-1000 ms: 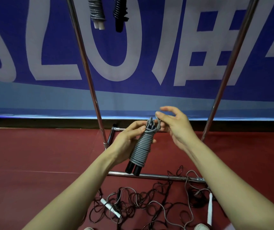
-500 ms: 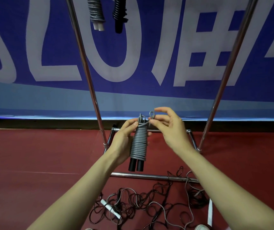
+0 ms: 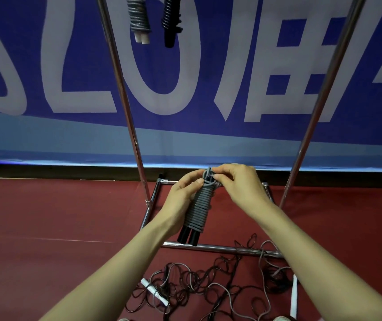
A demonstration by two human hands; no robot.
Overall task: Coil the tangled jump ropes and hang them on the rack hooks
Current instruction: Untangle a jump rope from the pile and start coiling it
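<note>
1. Nearest us, on the red floor (image 3: pixel 46 228), lies the tangled heap of ropes (image 3: pixel 197 286), dark and grey cords looped over one another. One white handle (image 3: pixel 154 291) lies in its left part and a second white handle (image 3: pixel 293 295) at its right edge.
2. Just beyond the heap runs the rack's lower bar (image 3: pixel 220 247), a shiny tube lying along the floor. A few cords cross it near its right end.
3. Above that bar, in the air between the two posts, we hold the grey coiled rope (image 3: pixel 200 207). It is a tight bundle, nearly upright, its top leaning a little to the right and its two black handles (image 3: pixel 189 236) sticking out below.
4. Our left hand (image 3: pixel 180 198) has its grip clamped round the bundle from the left, thumb on the upper turns.
5. Our right hand (image 3: pixel 241 184) comes in from the right, its grip pinched together on the small loop of cord at the bundle's top.
6. Farther off, the left post (image 3: pixel 120 89) and the right post (image 3: pixel 319 100) rise from the base.
7. High between them, near the left post, hang a wound grey bundle (image 3: pixel 138 17) with white handle ends and, just beside it on the right, a wound black bundle (image 3: pixel 170 19). Their tops run off the edge, so we cannot tell what they hang on.
8. Behind everything stretches a blue banner (image 3: pixel 255 66) with large pale letters.
</note>
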